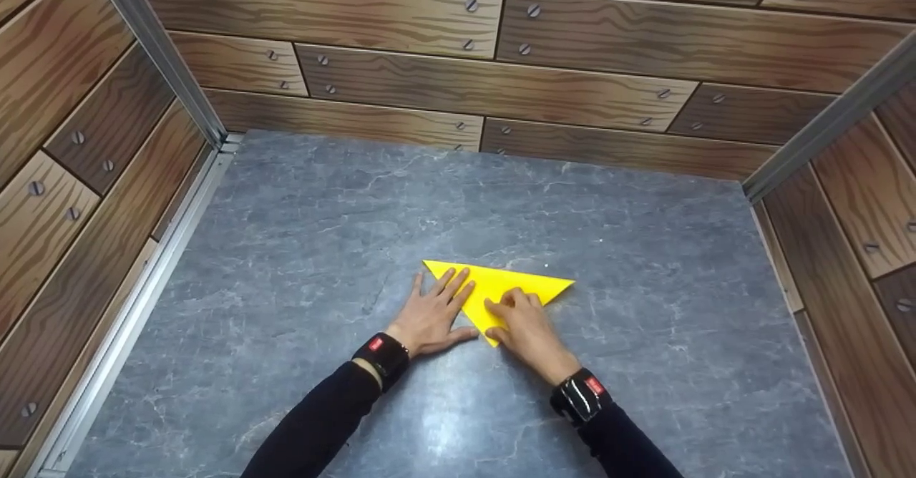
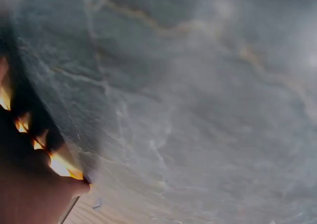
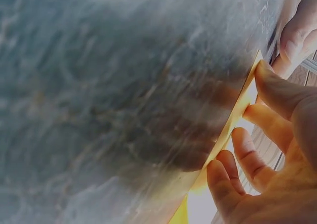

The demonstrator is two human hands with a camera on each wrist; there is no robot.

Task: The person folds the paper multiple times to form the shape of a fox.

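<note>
A yellow sheet of paper (image 1: 504, 279), folded into a triangle, lies on the table with its long edge away from me and a corner toward me. My left hand (image 1: 428, 319) rests on its left side, fingers spread and fairly straight, thumb pointing toward the near corner. On the right, my right hand (image 1: 528, 329) touches the paper with loosely bent fingertips, its thumb by the near corner. In the right wrist view, fingertips of the right hand (image 3: 277, 179) lie along the paper's edge. The left wrist view shows only part of the left hand (image 2: 29, 199), dark against the bright paper.
The grey marbled tabletop (image 1: 322, 206) spreads around the paper. Wood-patterned panels stand behind it (image 1: 401, 81), at left (image 1: 93, 199) and at right (image 1: 851, 249), joined by grey metal corner posts (image 1: 161, 56). Black bands (image 1: 381, 356) circle both wrists.
</note>
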